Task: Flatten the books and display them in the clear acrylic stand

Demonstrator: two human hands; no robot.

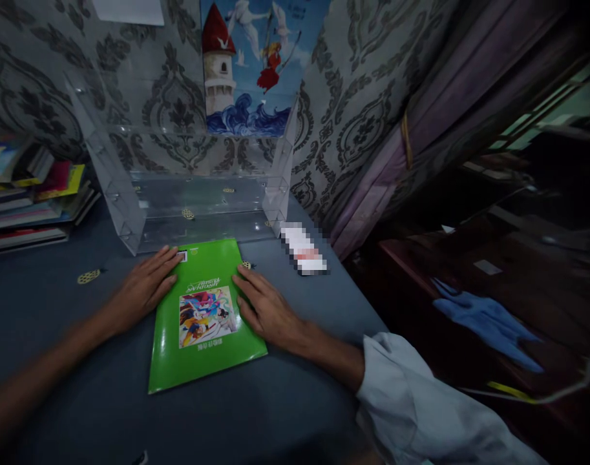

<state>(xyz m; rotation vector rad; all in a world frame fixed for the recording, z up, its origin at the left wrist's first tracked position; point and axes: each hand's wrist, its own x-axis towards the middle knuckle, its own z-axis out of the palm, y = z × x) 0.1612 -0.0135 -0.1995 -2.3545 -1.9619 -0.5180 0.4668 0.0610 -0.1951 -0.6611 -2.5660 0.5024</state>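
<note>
A green book [168, 361] with a colourful cartoon picture on its cover lies closed on the table, its lettering upside down from where I look. My left hand [147, 284] rests along the book's upper left edge, fingers stretched out and touching the cover. On the opposite side, my right hand [273, 313] lies against the right edge with its fingers extended and slightly apart. Neither hand grips the book. Just beyond the book stands a clear acrylic rack [198, 206] with stepped shelves.
Several stacked books [28, 213] are at the left. A pixelated white and red item [304, 248] lies right of the rack. Behind are patterned wallpaper and a poster [256, 71]. A purple curtain [372, 174] hangs at right, near a blue cloth [483, 320] on a dark red surface.
</note>
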